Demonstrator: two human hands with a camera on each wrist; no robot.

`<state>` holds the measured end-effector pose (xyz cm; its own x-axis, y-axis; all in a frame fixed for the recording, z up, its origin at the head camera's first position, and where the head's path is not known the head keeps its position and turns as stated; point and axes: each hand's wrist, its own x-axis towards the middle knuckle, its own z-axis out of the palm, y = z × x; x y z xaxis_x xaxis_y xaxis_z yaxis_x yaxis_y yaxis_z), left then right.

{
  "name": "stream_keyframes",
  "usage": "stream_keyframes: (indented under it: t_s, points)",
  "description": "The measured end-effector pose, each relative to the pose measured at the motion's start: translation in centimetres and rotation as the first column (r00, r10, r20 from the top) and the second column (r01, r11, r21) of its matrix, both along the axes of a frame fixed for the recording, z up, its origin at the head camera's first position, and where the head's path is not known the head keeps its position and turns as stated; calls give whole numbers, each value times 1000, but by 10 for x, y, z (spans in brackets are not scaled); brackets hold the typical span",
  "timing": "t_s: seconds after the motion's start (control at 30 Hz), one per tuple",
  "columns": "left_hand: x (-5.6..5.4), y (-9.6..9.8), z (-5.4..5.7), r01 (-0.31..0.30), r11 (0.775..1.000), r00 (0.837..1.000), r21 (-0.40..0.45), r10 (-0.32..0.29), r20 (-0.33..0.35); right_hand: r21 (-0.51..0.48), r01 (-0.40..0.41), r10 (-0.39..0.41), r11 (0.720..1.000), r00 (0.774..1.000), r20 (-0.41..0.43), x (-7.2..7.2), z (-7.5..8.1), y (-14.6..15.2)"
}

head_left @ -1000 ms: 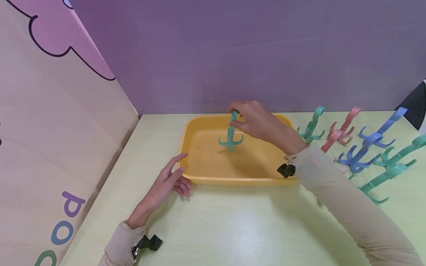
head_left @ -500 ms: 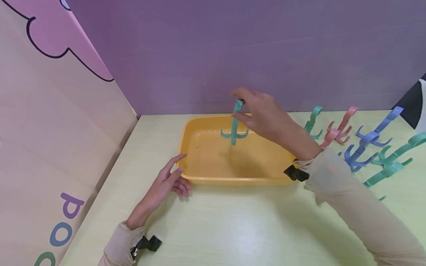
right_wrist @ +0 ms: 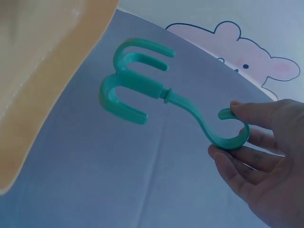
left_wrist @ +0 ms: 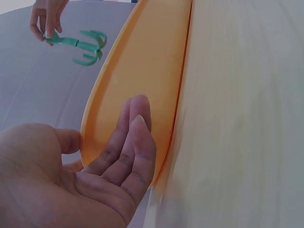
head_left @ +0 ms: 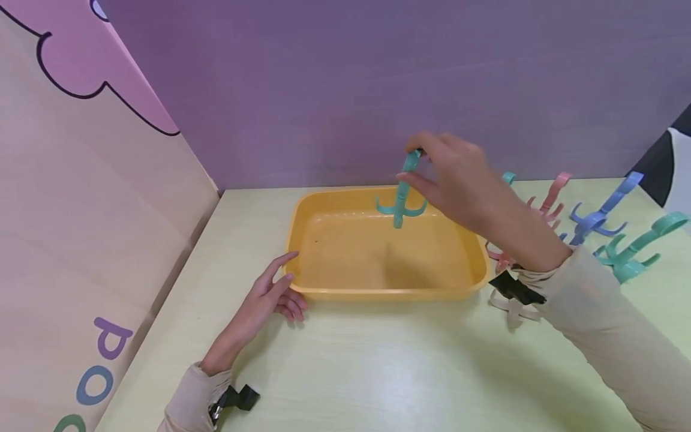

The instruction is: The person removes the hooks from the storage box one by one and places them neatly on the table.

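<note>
My right hand (head_left: 459, 180) pinches the curved top of a green multi-prong hook (head_left: 401, 201). The hook hangs prongs down above the back part of a yellow tray (head_left: 388, 294). In the right wrist view the hook (right_wrist: 142, 85) shows its several curved prongs and S-shaped stem, the fingers and thumb at the hook's curved end. My left hand (head_left: 264, 300) rests at the tray's near-left corner, with a fingertip on the rim and its fingers loosely bent. From the left wrist, that hand (left_wrist: 95, 171) appears beside the tray wall (left_wrist: 123, 52).
More multi-prong hooks stand right of the tray: a blue one (head_left: 594, 222), a green one (head_left: 628, 258), a pink one (head_left: 550, 201) and a whitish one (head_left: 513, 307). My right arm partly hides them. A purple backdrop (head_left: 324, 90) rises behind the table.
The right hand has lifted the green hook and carried it to the right, out of the tray's middle toward its back. The left hand stays at the tray corner.
</note>
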<state>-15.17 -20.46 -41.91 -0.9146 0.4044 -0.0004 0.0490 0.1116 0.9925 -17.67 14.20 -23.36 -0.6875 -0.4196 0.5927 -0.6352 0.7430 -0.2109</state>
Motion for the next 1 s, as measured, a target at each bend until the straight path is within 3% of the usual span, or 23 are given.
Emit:
stream_keyframes:
  t_s: [0.2, 0.47, 0.7, 1.0]
  points:
    - [-1, -2, 0, 5, 1000, 1000, 8, -5, 4, 5, 47, -47, 999, 998, -29, 14, 7, 11]
    - [-3, -3, -2, 13, 1000, 1000, 11, -13, -5, -25, 49, -51, 998, 997, -56, 31, 10, 32]
    - [-5, -7, -3, 35, 999, 999, 6, -35, -15, -4, 95, -95, 995, 988, -125, 44, 9, 51]
    - [-2, -9, -1, 48, 999, 999, 22, -47, -8, 15, 248, -244, 969, 961, -129, 61, 13, 71]
